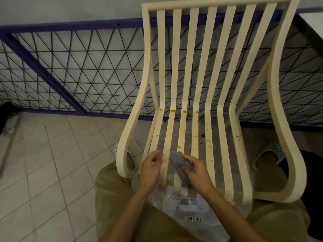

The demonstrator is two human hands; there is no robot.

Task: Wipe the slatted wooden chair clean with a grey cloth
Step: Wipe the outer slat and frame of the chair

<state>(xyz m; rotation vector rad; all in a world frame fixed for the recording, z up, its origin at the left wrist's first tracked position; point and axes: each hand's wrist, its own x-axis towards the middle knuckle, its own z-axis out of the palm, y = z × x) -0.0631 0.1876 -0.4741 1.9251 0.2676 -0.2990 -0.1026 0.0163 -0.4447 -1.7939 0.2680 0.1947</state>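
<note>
Head | right hand (pixel 195 170) grips grey cloth (pixel 175 160), lengthwise along slats (pixel 195 133) | left hand (pixel 150 166) grip unclear

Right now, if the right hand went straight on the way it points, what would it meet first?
Likely the orange spot on the slat just ahead of the grey cloth; the left hand sits just aside.

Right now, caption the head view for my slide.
Right hand grips a grey cloth on the seat of the orange-spotted slatted chair; left hand beside it.
</note>
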